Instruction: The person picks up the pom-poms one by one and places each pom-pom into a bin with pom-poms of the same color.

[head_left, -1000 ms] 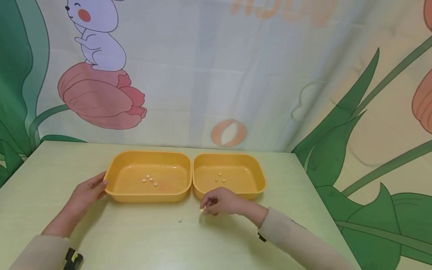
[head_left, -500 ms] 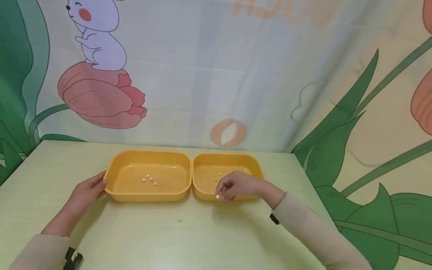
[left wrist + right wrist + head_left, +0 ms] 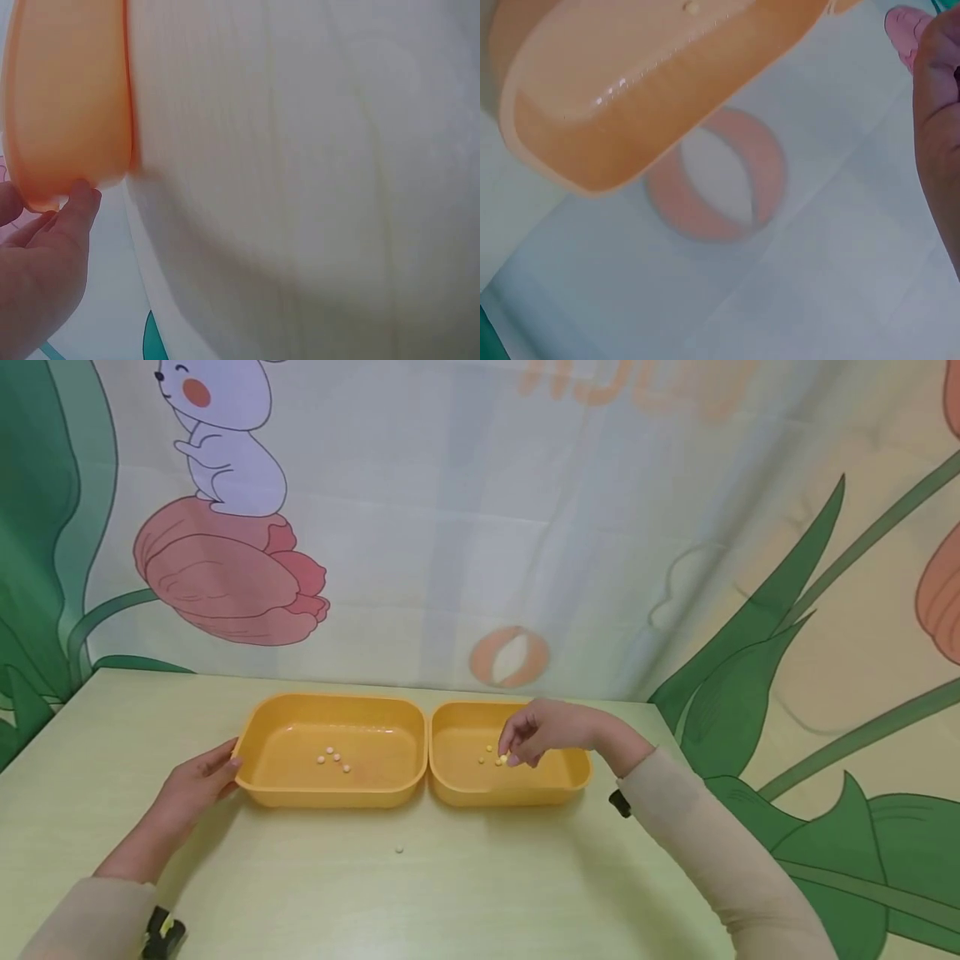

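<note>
My left hand (image 3: 193, 781) holds the left end of a yellow-orange plastic tray (image 3: 330, 797). In the left wrist view its thumb and fingers lie at the tray's end. Several small round whitish pill-like pieces (image 3: 337, 758) lie in that tray. Over the smaller tray (image 3: 517, 795) on the right, my right hand (image 3: 551, 731) pinches a small round yellow pill-like piece (image 3: 504, 759) at its fingertips. Below it lie a few similar yellow pieces (image 3: 482, 761). The right wrist view shows only part of this hand (image 3: 937, 112) beside the tray, not its fingertips.
One small pale piece (image 3: 399, 850) lies on the light table (image 3: 330, 893) in front of the trays. The two trays stand side by side, their ends touching or nearly so. A printed curtain (image 3: 390, 527) hangs behind the table.
My right hand has carried the yellow pill-like piece from over the table, up past the front rim, to above the right tray's floor. The left hand has stayed at its tray.
</note>
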Demonstrator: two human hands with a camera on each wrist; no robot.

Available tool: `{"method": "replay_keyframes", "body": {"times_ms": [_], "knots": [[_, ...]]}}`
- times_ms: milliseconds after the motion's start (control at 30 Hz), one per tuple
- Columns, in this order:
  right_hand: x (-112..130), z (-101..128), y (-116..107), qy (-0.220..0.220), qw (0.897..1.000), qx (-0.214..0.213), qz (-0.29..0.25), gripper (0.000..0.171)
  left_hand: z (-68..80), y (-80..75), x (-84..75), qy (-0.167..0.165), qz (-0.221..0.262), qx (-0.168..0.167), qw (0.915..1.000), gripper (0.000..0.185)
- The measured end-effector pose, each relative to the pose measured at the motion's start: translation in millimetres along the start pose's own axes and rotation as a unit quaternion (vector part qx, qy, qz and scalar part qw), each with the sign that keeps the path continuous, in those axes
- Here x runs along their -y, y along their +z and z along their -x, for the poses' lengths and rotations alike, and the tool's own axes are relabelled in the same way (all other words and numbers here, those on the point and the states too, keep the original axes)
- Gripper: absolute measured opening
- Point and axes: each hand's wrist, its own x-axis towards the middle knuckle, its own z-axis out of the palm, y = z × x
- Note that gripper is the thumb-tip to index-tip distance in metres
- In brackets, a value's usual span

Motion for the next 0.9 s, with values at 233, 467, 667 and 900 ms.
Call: {"method": "replay_keyframes", "body": {"times_ms": [233, 467, 667, 900], "knots": [[-1, -7, -27, -0.007, 0.999, 0.026, 0.025, 0.019, 0.9, 0.5, -1.7, -0.005, -0.002, 0.001, 1.0, 0.066], [1, -25, -45, 0.023, 0.998, 0.051, 0.003, 0.014, 2.1, -1.2, -2.0, 0.002, -0.012, 0.003, 0.9999, 0.064], [-6, -46, -53, 0.057, 0.996, 0.06, -0.02, 0.006, 2.0, -2.4, -0.3, 0.002, -0.01, 0.006, 0.9999, 0.064], [-18, -65, -59, 0.093, 0.993, 0.049, -0.054, 0.007, 1.7, -1.9, -0.2, 0.007, -0.013, 0.003, 0.9999, 0.064]]}}
